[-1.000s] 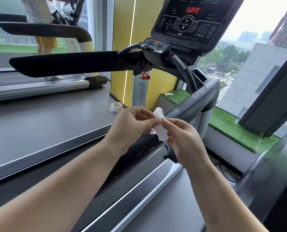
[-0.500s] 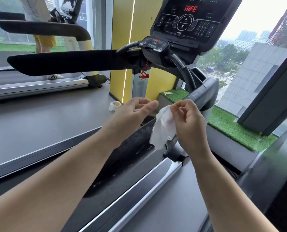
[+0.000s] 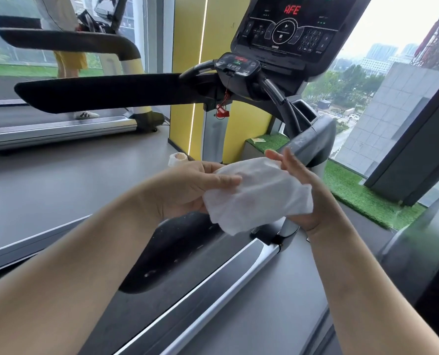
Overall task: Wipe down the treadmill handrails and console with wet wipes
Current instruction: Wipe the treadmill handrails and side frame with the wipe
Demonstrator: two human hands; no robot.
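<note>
- Wet wipe (image 3: 256, 193): now spread between my hands, near the right handrail (image 3: 310, 139); earlier it hung crumpled.
- Left hand (image 3: 185, 188): thumb and fingers pinch its edge.
- Right hand (image 3: 303, 175): fingers straight, palm backing it.

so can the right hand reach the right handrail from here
Probably yes: the right hand sits close by the grey right handrail with nothing between them, the wet wipe against its palm.

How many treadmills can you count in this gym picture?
2. The black treadmill with the lit console stands straight ahead; a second treadmill with dark handrails is at the far left, with a person on it. Others may lie outside the frame.
</note>
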